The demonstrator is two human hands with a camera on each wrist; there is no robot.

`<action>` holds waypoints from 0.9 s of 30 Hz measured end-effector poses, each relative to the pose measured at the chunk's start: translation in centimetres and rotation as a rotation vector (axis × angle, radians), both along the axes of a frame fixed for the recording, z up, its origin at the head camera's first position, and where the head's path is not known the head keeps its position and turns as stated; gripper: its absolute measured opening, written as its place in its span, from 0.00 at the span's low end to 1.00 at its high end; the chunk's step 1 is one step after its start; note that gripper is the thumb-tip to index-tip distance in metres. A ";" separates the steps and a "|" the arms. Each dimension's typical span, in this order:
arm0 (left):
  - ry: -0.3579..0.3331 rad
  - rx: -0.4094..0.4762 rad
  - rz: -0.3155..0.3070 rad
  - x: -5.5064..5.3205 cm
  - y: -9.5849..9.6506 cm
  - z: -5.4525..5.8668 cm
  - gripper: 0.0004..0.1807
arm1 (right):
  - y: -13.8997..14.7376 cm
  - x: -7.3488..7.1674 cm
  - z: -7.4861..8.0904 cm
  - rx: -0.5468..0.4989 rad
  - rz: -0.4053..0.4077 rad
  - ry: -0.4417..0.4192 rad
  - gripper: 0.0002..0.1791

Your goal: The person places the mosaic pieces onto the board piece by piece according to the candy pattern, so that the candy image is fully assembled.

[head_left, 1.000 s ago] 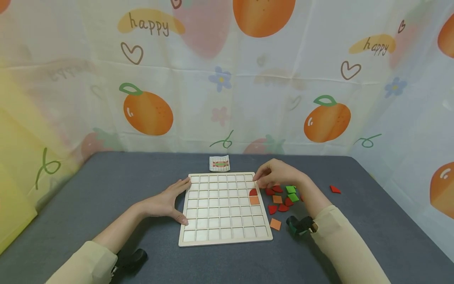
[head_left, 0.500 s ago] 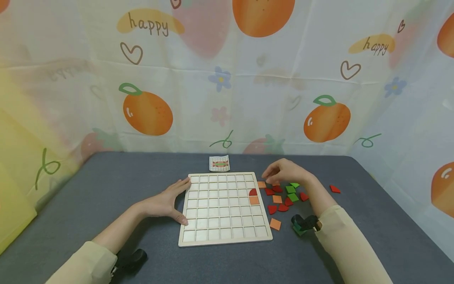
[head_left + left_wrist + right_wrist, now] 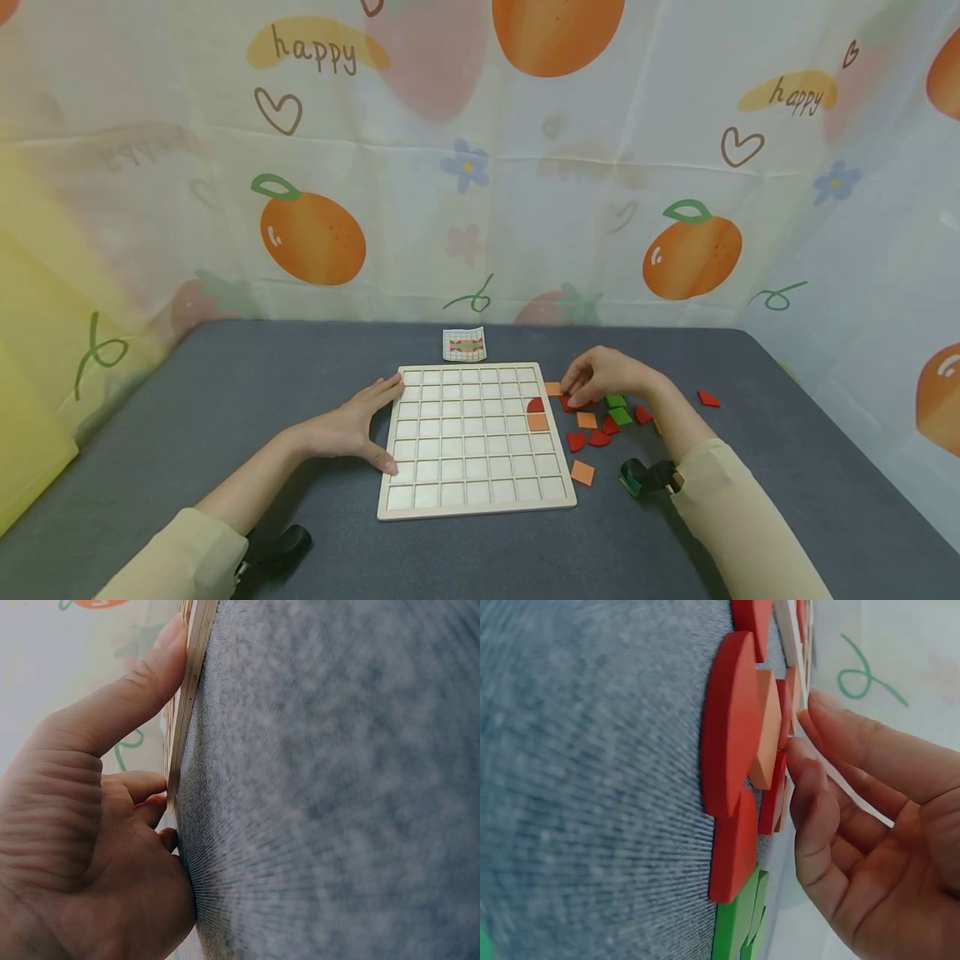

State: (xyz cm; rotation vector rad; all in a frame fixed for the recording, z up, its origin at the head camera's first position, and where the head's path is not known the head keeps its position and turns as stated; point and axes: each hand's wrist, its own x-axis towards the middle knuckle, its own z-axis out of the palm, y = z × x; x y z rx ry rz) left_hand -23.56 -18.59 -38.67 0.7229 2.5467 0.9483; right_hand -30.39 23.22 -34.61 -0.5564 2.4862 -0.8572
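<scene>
A pale wooden grid board point(image 3: 480, 510) lies on the dark table. My left hand point(image 3: 341, 429) rests against its left edge, thumb and fingers spread along the rim; the thumb point(image 3: 142, 690) presses the board's edge in the left wrist view. One red curved piece point(image 3: 536, 406) and an orange square point(image 3: 537, 422) sit in cells near the right side. My right hand point(image 3: 609, 373) hovers low over the loose pieces, fingers bent, its fingertips at a red piece point(image 3: 567, 404). In the right wrist view a gap shows between thumb and fingers.
Right of the board lie loose red pieces point(image 3: 599, 438), green pieces point(image 3: 619, 416) and orange squares point(image 3: 582, 473). One red piece point(image 3: 708, 398) lies apart at far right. A small pattern card point(image 3: 464, 344) sits behind the board. A printed curtain point(image 3: 420, 208) hangs behind the table.
My right hand has moved right from the board's upper right edge, leaving an orange square beside that edge, then lowered toward the red pieces. My left hand has stayed in place.
</scene>
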 end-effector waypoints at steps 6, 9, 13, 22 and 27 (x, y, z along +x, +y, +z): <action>0.001 0.005 -0.006 -0.1 0.0 0.0 0.69 | -0.7 0.4 0.1 0.043 -0.007 -0.002 0.14; 0.004 0.004 -0.007 -0.1 0.0 -0.1 0.69 | -1.0 0.5 0.2 0.055 -0.006 0.006 0.13; 0.001 0.008 -0.006 -0.1 0.0 -0.1 0.69 | -1.1 0.5 0.1 0.071 0.003 0.019 0.12; -0.002 0.012 -0.009 -0.1 0.0 -0.1 0.70 | -1.2 0.3 -0.3 0.066 0.004 0.015 0.13; -0.001 0.008 -0.007 -0.1 0.0 -0.1 0.70 | -1.3 0.3 -0.2 0.075 0.016 0.024 0.12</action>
